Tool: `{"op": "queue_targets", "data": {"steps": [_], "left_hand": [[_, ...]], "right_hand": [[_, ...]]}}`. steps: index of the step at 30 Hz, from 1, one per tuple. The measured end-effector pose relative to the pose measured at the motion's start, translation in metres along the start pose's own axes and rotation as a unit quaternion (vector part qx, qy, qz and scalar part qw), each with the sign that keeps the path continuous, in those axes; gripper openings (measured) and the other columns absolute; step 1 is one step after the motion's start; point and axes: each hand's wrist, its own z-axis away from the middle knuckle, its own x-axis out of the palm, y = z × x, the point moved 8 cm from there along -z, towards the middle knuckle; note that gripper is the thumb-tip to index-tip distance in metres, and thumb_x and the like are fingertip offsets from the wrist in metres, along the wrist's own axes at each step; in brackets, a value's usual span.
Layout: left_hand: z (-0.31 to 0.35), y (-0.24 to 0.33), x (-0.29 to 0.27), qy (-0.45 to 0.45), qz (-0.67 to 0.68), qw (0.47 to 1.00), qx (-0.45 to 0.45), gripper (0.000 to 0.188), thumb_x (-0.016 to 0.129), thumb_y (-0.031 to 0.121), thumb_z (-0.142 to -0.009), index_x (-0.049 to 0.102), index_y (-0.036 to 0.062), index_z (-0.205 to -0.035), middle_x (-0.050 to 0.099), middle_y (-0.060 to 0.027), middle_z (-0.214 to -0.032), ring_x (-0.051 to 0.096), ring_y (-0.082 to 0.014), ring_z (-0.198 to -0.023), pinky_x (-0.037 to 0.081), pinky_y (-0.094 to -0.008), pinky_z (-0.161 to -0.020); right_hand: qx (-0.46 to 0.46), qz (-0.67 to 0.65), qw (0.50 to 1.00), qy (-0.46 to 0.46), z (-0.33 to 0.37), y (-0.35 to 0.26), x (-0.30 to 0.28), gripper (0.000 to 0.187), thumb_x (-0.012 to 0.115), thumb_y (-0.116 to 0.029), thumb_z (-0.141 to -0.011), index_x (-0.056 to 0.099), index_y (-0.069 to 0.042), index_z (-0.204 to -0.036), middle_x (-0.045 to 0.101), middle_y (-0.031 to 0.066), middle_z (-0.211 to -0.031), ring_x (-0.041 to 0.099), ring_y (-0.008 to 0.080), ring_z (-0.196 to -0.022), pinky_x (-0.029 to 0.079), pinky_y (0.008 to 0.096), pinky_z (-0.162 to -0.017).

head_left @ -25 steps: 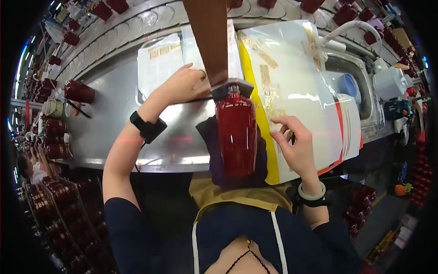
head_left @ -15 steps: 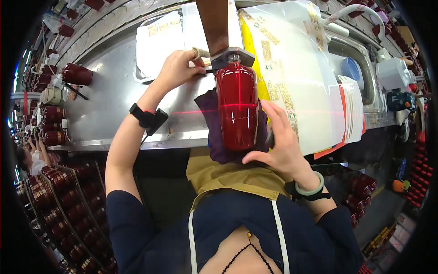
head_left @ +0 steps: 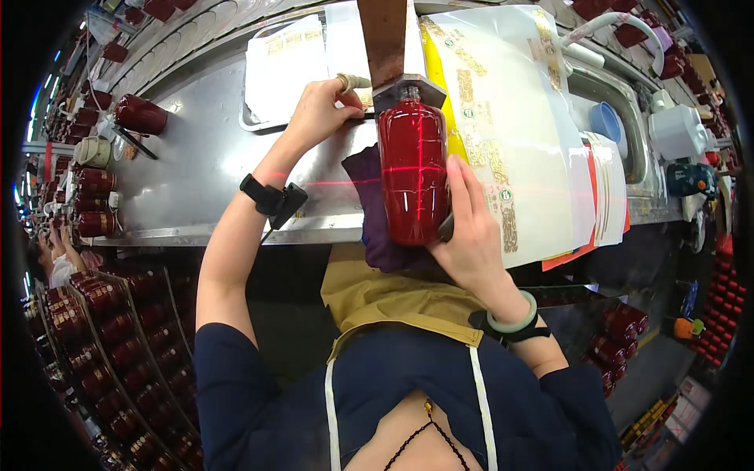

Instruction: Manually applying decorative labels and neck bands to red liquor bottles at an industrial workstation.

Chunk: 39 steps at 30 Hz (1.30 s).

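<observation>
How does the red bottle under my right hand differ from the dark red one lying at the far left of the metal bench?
The red bottle is bright and see-through, its neck in a metal fixture, resting on a purple cloth with the right hand at its base. The dark red bottle looks opaque, lies on its side, untouched. A red laser line crosses only the first. Both are cylindrical and lie flat.

The bare steel worktop (head_left: 196, 169) between the red bottle (head_left: 412, 177) in the centre and the dark red bottles (head_left: 118, 157) along its left end leaves open room on the left. To the right, sheets of gold labels (head_left: 510, 133) cover the surface up to the sink (head_left: 628, 118). Straight ahead, a brown upright bracket (head_left: 385, 39) over the bottle's neck blocks the way, with a tray of white sheets (head_left: 287, 67) just beside it.
</observation>
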Motion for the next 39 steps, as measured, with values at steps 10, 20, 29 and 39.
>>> {"op": "queue_targets", "data": {"steps": [10, 20, 29, 39], "left_hand": [[0.057, 0.078, -0.060, 0.263, 0.024, 0.963, 0.055, 0.043, 0.077, 0.003, -0.082, 0.070, 0.0054, -0.124, 0.078, -0.0025, -0.089, 0.068, -0.0113, -0.078, 0.053, -0.0281, -0.075], [0.119, 0.166, -0.007, 0.158, -0.033, 0.966, 0.200, 0.032, 0.086, 0.008, -0.073, 0.075, 0.0021, -0.102, 0.071, -0.0076, -0.088, 0.065, -0.0271, -0.087, 0.051, -0.0380, -0.085], [0.108, 0.096, 0.053, 0.130, 0.505, 0.844, -0.123, 0.080, 0.078, 0.012, -0.090, 0.033, -0.0078, -0.152, 0.054, -0.0193, -0.141, 0.060, -0.0206, -0.122, 0.051, -0.0329, -0.102], [0.106, 0.106, 0.053, 0.121, 0.500, 0.847, -0.133, 0.071, 0.075, 0.011, -0.092, 0.035, -0.0051, -0.149, 0.058, -0.0163, -0.134, 0.061, -0.0197, -0.121, 0.051, -0.0351, -0.103]], "right_hand": [[0.010, 0.019, 0.997, -0.070, -0.005, -0.007, -0.005, 0.102, 0.088, -0.004, -0.056, 0.052, -0.016, -0.150, 0.052, 0.0218, -0.141, 0.065, 0.0292, -0.085, 0.055, 0.0405, -0.075], [0.150, -0.247, 0.956, -0.055, -0.041, 0.040, -0.028, 0.041, 0.068, -0.005, -0.093, 0.063, -0.003, -0.133, 0.059, -0.0045, -0.093, 0.040, 0.0016, -0.070, 0.031, 0.0194, -0.061], [0.200, -0.285, 0.937, -0.010, -0.093, 0.047, 0.013, 0.043, 0.081, -0.023, -0.087, 0.066, -0.002, -0.122, 0.051, -0.0036, -0.082, 0.042, 0.0032, -0.067, 0.035, 0.0195, -0.058], [0.235, -0.363, 0.901, -0.020, -0.089, 0.062, 0.021, 0.044, 0.082, -0.028, -0.086, 0.068, -0.003, -0.120, 0.041, -0.0082, -0.079, 0.037, 0.0030, -0.069, 0.032, 0.0193, -0.060]]}}
